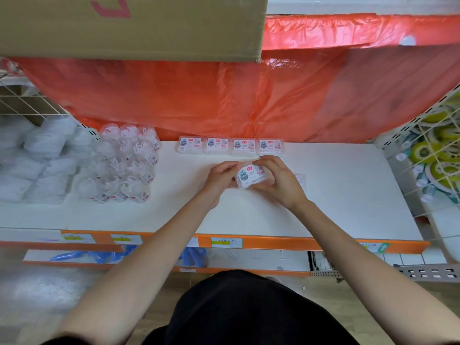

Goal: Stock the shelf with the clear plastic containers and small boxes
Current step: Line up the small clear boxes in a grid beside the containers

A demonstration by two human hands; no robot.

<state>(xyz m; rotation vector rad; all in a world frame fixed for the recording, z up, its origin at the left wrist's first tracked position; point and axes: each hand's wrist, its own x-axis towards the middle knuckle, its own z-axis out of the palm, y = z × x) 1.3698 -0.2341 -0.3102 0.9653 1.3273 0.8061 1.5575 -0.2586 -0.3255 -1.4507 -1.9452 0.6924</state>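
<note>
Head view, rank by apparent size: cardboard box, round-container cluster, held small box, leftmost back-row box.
1. cardboard box
2. round-container cluster
3. held small box and leftmost back-row box: they look about alike; the held one is nearer the camera, so unranked.

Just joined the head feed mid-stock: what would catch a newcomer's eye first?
The red plastic sheet hanging across the back of the shelf dominates. At mid-shelf, the left hand and right hand together hold a small clear box, in front of a row of four matching boxes; clear round containers cluster at the left.
</note>
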